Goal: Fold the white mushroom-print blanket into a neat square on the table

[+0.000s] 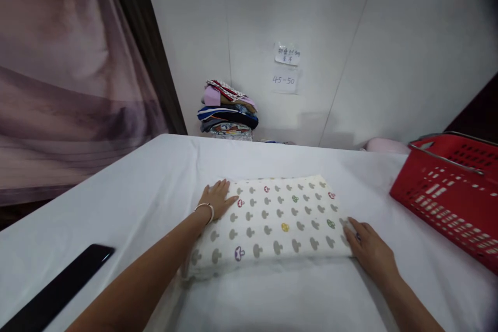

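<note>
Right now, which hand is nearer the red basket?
Right. The right hand is at the side of the cloth nearer the basket; the left hand at the opposite side.

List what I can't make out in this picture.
In the head view:
Patterned cloth: underside, hidden by its top.
Left hand, right hand: palms, hidden by their backs.
Red basket: right side, cut off by the right edge.
Dark flat object: near end, cut off at the lower left corner.
Fabric stack: base, hidden by the table.
</note>
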A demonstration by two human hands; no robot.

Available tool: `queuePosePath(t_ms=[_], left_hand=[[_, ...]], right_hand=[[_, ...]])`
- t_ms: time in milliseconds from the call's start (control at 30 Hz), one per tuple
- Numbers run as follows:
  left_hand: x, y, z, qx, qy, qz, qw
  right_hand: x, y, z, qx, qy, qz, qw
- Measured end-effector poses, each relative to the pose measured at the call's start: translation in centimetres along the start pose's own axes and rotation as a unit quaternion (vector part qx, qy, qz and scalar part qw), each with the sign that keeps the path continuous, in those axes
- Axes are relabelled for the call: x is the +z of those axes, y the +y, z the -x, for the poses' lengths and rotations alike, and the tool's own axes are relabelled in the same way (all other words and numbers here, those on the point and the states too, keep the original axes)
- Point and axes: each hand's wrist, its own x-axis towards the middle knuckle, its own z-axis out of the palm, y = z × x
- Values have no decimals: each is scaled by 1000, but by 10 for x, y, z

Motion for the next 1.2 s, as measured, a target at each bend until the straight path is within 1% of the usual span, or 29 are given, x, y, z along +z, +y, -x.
queuePosePath(t_ms=[100,167,233,267,367,433,500,600,667,800,933,1000,1067,1133,1200], left_hand=[[-9,3,4,-1,-3,-2,1000],[-13,7,11,19,23,-12,999],[-13,10,18,51,58,-25,997],[-11,11,21,62,65,-29,995],[-1,11,26,64,50,-29,996],[5,8,27,57,39,-23,997],[8,7,26,56,40,-16,998],[8,6,26,59,40,-13,997],[6,7,26,62,39,-13,997],[6,8,27,65,44,-2,997],[7,8,27,61,44,10,997],[7,7,27,66,45,23,997],[6,4,27,66,62,45,995],[5,-2,27,27,101,73,992],[4,-11,29,-55,139,110,983]], right_hand=[[1,-1,-5,-66,64,30,995],[0,-7,-13,-107,85,38,990],[-1,-18,-24,-147,68,34,986],[-2,-26,-32,-168,53,30,984],[0,-53,-61,-209,2,23,978],[6,-69,-83,-208,-34,23,977],[16,-77,-105,-190,-73,30,979],[33,-75,-128,-139,-122,50,981],[42,-69,-135,-110,-141,55,982],[46,-61,-137,-102,-153,50,982],[40,-67,-134,-90,-159,50,982],[36,-72,-127,-77,-160,54,983],[31,-75,-113,-72,-157,63,983],[25,-74,-92,-81,-151,66,983],[18,-68,-65,-102,-150,57,982]])
